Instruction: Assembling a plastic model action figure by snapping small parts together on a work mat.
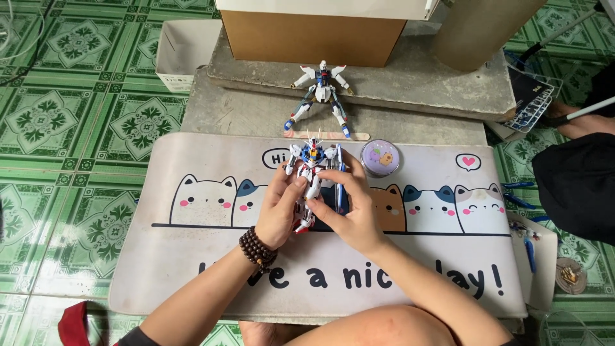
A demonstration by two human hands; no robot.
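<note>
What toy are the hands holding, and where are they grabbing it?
Both hands hold a white, blue and red robot figure. The left hand grips its waist and legs; the right hand holds its side, by the arm.

White-blue-red robot model (312,168), cat-patterned beige mat (192,250), green floral floor tiles (77,122)

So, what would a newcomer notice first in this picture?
Probably the white and blue robot model held by both the left hand and the right hand above the cat-patterned mat. Behind it, a second model lies spread on the grey slab, and a round purple tin sits on the mat's far edge.
</note>
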